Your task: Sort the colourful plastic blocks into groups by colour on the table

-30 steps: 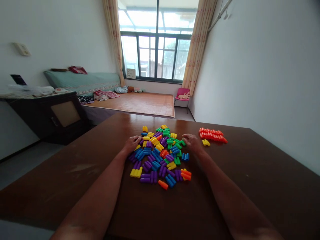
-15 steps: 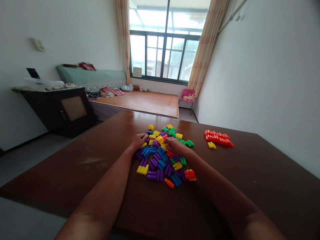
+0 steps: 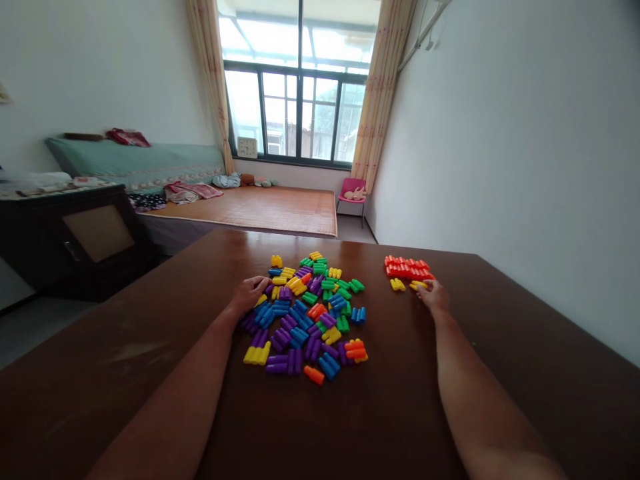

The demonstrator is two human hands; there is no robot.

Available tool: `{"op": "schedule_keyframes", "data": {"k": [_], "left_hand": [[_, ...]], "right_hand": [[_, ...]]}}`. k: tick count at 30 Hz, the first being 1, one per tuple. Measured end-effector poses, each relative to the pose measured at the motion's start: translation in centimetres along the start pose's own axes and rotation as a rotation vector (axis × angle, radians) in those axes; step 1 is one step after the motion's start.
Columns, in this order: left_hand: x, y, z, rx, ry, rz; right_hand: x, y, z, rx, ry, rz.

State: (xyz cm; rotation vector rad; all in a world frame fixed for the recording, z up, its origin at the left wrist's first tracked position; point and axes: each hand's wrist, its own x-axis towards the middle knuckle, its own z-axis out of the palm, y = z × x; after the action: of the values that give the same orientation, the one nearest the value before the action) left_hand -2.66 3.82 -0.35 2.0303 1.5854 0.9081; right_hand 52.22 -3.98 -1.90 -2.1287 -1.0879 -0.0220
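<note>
A loose pile of plastic building blocks (image 3: 299, 313) in purple, blue, yellow, green and orange spreads over the brown table. At the pile's left edge rests my left hand (image 3: 249, 295), loosely curved and touching the blocks there, with no block visibly gripped. My right hand (image 3: 434, 295) is off to the right, its fingers closed on a yellow block (image 3: 418, 285) at the table surface. Just left of that lies another yellow block (image 3: 397, 285). Behind both, orange-red blocks (image 3: 409, 268) sit lined up in rows.
The dark brown table (image 3: 390, 400) reaches out on both sides of my arms. Beyond it stand a bed (image 3: 280, 207) with a mat, a dark cabinet (image 3: 95, 230) at left and a pink chair (image 3: 353, 187) near the window.
My right hand has moved right from the pile to beside the orange-red rows, carrying a yellow block. My left hand stays at the pile's edge. The view has turned right.
</note>
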Motion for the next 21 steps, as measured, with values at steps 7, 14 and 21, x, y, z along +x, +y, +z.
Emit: {"op": "schedule_keyframes", "data": {"k": [7, 14, 21], "left_hand": [[-0.1, 0.1, -0.3, -0.015, -0.005, 0.007], [0.0, 0.0, -0.3, -0.035, -0.017, 0.018], [-0.2, -0.3, 0.2, -0.049, 0.013, 0.036]], "right_hand": [[0.2, 1.0, 0.1, -0.137, -0.031, 0.077], [-0.6, 0.6, 0.0, -0.160, -0.094, -0.027], [-2.1, -5.1, -0.6, -0.021, 0.066, -0.254]]}}
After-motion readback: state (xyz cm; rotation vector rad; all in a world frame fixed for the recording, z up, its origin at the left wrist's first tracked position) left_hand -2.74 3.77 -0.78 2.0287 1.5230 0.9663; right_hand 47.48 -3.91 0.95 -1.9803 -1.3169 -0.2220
